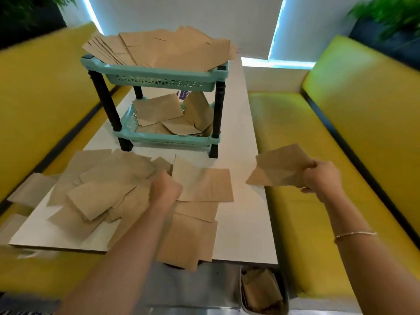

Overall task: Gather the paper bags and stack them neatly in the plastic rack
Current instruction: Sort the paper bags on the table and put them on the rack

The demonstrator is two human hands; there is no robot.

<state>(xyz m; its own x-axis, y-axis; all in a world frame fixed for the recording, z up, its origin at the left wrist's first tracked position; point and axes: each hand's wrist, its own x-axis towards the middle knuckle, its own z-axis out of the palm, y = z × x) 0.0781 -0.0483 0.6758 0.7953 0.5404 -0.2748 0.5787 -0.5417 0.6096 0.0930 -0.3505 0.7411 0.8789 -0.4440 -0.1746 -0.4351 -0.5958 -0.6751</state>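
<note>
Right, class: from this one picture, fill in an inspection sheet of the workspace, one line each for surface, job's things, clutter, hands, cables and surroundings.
Surface: white table, largely covered at the near end.
Job's things: loose paper bags scattered untidily on the table; teal plastic rack at the far end, with an uneven pile on its top shelf and jumbled bags on its lower shelf.
Clutter: more brown bags in a bin below the table's near edge.
Hands: left hand closed on the table pile; right hand holding a few bags in the air, beside the table.
Cables: nothing seen.
Surroundings: yellow bench seats either side, plants in the upper corners.
</note>
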